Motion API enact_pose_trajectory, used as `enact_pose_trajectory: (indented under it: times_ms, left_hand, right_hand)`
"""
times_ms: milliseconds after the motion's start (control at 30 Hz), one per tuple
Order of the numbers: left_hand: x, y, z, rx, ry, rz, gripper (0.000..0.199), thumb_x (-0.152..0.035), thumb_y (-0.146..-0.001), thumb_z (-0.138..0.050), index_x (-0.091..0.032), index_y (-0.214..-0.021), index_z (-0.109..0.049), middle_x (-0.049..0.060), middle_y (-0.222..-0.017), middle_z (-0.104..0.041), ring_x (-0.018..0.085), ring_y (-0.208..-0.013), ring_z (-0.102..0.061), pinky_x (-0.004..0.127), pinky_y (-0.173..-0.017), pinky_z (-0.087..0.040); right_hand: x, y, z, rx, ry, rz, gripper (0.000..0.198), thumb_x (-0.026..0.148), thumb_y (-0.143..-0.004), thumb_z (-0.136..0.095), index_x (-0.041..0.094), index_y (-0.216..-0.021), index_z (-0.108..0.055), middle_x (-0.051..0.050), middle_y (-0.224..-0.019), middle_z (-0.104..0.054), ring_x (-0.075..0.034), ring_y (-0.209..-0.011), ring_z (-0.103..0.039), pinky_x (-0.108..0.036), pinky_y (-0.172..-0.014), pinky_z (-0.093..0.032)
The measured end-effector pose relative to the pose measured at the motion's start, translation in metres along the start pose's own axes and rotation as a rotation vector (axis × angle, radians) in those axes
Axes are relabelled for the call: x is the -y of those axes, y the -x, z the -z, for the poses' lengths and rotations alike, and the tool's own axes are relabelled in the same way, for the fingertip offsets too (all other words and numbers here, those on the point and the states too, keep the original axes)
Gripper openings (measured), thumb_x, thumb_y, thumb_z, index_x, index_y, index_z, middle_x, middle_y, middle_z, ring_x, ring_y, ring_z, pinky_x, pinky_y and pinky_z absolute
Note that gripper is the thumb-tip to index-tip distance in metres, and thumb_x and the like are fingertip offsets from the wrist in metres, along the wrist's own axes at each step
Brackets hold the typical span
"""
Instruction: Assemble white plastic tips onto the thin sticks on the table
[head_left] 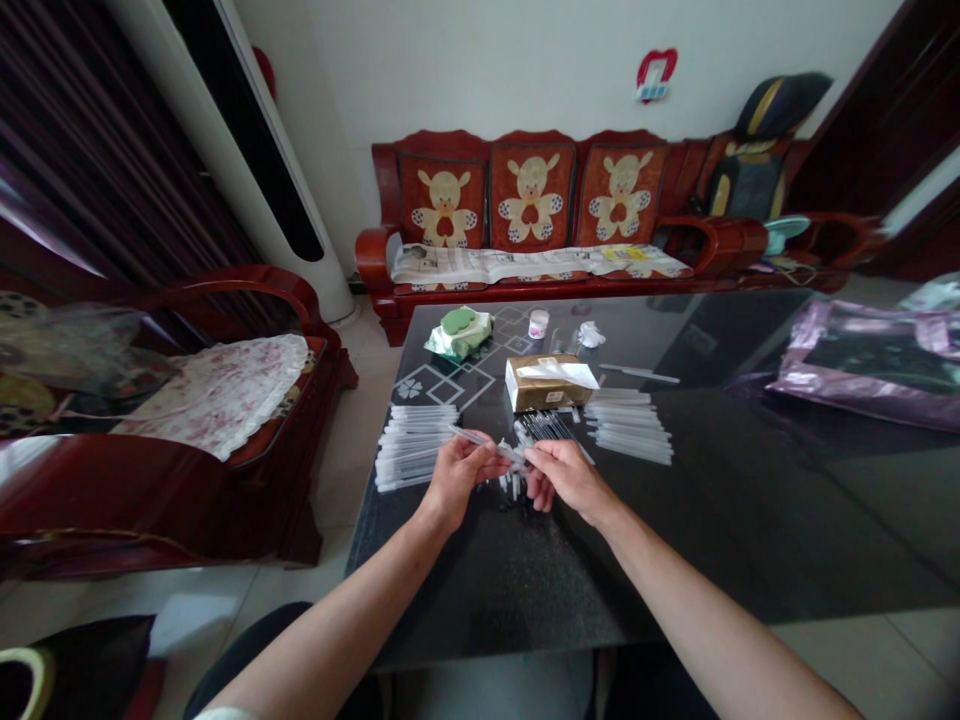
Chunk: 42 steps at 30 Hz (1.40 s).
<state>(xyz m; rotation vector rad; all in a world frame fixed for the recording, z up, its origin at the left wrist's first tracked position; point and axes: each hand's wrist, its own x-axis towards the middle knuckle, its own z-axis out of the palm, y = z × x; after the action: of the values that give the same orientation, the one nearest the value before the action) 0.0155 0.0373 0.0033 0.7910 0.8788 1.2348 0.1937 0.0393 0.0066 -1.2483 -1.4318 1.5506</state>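
Observation:
My left hand (463, 472) is closed round a slim translucent white pen barrel (470, 435), tilted above the table. Close beside it, the fingers of my right hand (564, 478) pinch a small whitish piece (519, 450) at the barrel's near end; whether the two touch I cannot tell. To the left lies a row of whitish pen barrels (411, 448), and to the right another row of them (631, 428). Thin dark sticks like pen refills (553, 426) lie just beyond my hands. Several small white pieces (513, 488) are on the table below my fingers.
A cardboard tissue box (551, 385) stands behind the refills. Farther back on the black table (675, 540) are a green wipes pack (460, 333), a small cup (538, 323) and a crumpled tissue (590, 334). A shiny pink bag (874, 365) lies at right.

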Motion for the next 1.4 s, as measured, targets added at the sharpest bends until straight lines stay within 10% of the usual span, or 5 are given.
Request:
enact_pose_trajectory:
  times_ms: [1033,1400]
  left_hand:
    - [-0.004,0.002,-0.002,0.055,-0.006,0.017,0.03,-0.034,-0.071,-0.074,-0.014,-0.086,-0.058,0.005,-0.074,-0.067,0.017,-0.07,-0.068,0.031,-0.07,-0.054]
    - [-0.014,-0.016,0.033,0.047,-0.97,-0.326,0.007,-0.021,-0.076,-0.062,-0.02,-0.078,-0.069,0.003,-0.066,-0.063,0.017,-0.062,-0.059,0.026,-0.062,-0.044]
  right_hand:
    - [0.001,0.003,-0.004,0.109,0.001,0.02,0.043,0.055,-0.085,-0.048,0.013,-0.085,-0.058,-0.002,-0.057,-0.065,-0.013,-0.042,-0.061,-0.02,-0.036,-0.045]
    - [0.005,0.001,0.019,-0.201,-0.033,0.035,0.033,0.046,-0.077,-0.061,0.014,-0.083,-0.06,0.0,-0.053,-0.062,-0.012,-0.039,-0.058,-0.019,-0.032,-0.041]
